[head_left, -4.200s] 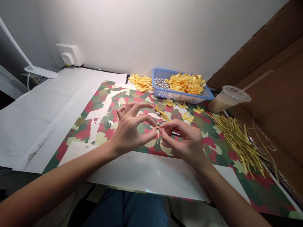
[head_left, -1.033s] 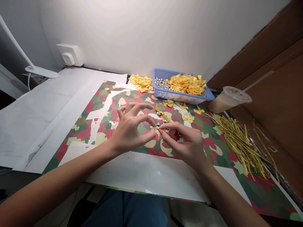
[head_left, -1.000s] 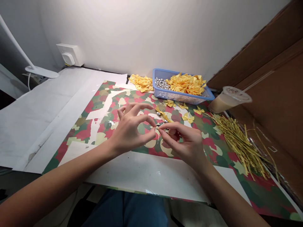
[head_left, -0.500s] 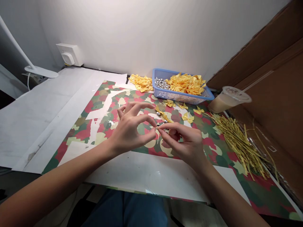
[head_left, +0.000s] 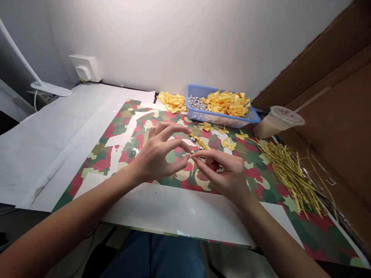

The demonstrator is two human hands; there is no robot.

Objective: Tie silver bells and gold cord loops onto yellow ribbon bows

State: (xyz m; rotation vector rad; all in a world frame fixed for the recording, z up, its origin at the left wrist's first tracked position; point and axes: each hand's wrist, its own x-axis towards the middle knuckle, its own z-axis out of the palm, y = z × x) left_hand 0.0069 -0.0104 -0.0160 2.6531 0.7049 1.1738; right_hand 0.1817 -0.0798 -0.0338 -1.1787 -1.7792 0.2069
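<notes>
My left hand (head_left: 158,156) pinches thumb and index finger together at the tip of a thin pale strand (head_left: 193,168), with its other fingers curved and raised. Tip to tip with it, my right hand (head_left: 223,168) pinches the same spot, its remaining fingers curled in. Most of the strand is covered by the fingertips. Just beyond them lies a yellow ribbon bow (head_left: 199,141) with small silver bells (head_left: 193,139) by it. Whether this bow joins the strand I cannot tell. More yellow bows (head_left: 228,144) lie farther right on the patterned sheet.
A blue basket (head_left: 223,120) holds silver bells and yellow bows; beside it is a pile of yellow bows (head_left: 172,102). Right of it stand a lidded cup with a straw (head_left: 278,121) and a bundle of gold ties (head_left: 290,173). Cardboard (head_left: 333,143) borders the right side.
Both hands keep their pinch and have barely moved. The whole view has shifted very slightly.
</notes>
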